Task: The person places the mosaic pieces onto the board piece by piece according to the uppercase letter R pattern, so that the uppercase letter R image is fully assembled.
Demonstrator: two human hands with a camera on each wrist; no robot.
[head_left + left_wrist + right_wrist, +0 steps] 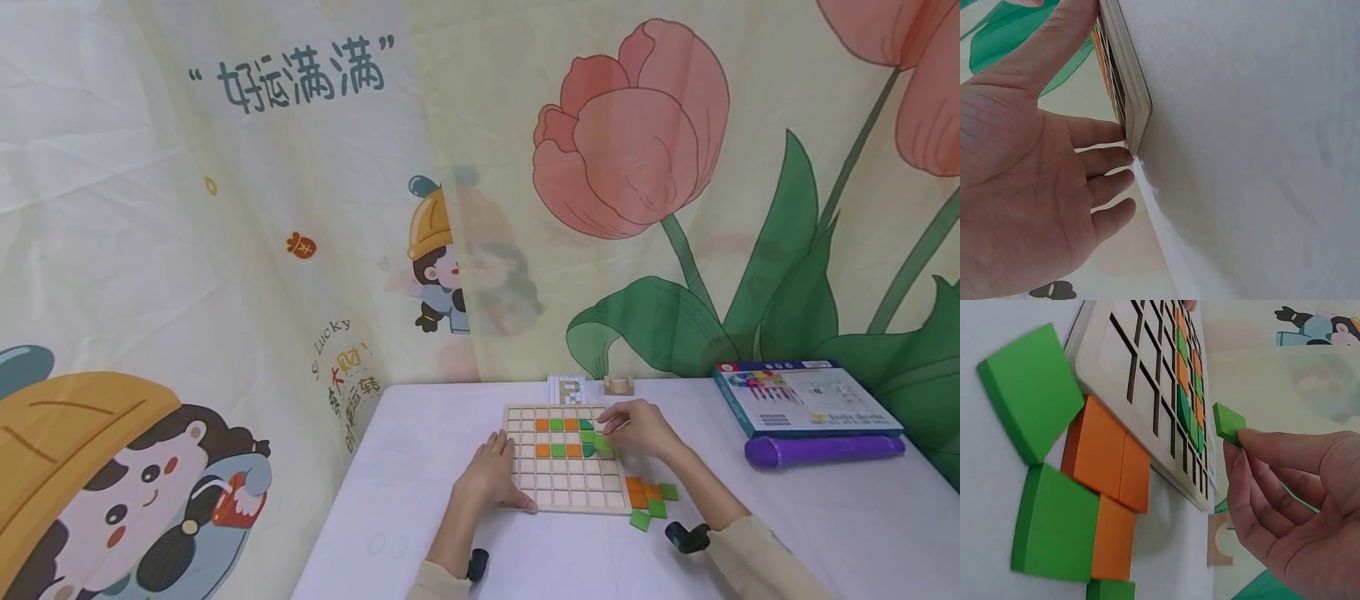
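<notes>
Left hand (pixel 491 473), palm (pixel 1022 181) visible only in the left wrist view, spreads against a wooden grid board (pixel 566 482); right hand (pixel 641 427) pinches a green tile (pixel 1228 421).

The right wrist view crops the board (pixel 1100 376); print (pixel 855 417) on the box (pixel 810 402) blurs.

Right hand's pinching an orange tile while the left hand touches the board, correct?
Not quite: the tile is green, not orange, as the right wrist view shows. The right hand is pinching it, and the left hand does touch the board.
</notes>
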